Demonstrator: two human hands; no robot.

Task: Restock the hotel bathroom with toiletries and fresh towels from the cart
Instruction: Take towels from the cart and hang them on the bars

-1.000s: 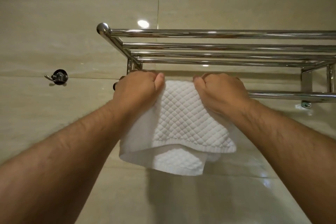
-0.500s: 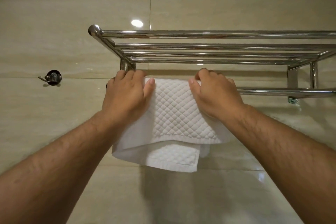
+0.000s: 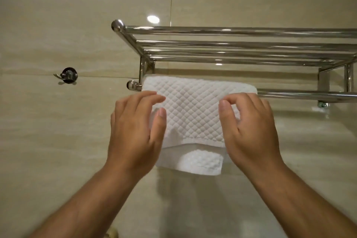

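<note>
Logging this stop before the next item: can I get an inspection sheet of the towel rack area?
Surface: glossy beige wall tiles, one light reflection.
Job's things: white towel draped over the lower rail of the chrome rack, at its left end.
Clutter: nothing seen.
Grippers: left hand and right hand in front of the towel, fingers relaxed, holding nothing.
Cables: nothing seen.
Surroundings: dark wall hook left of the rack.

Warm dim light, wall glare
</note>
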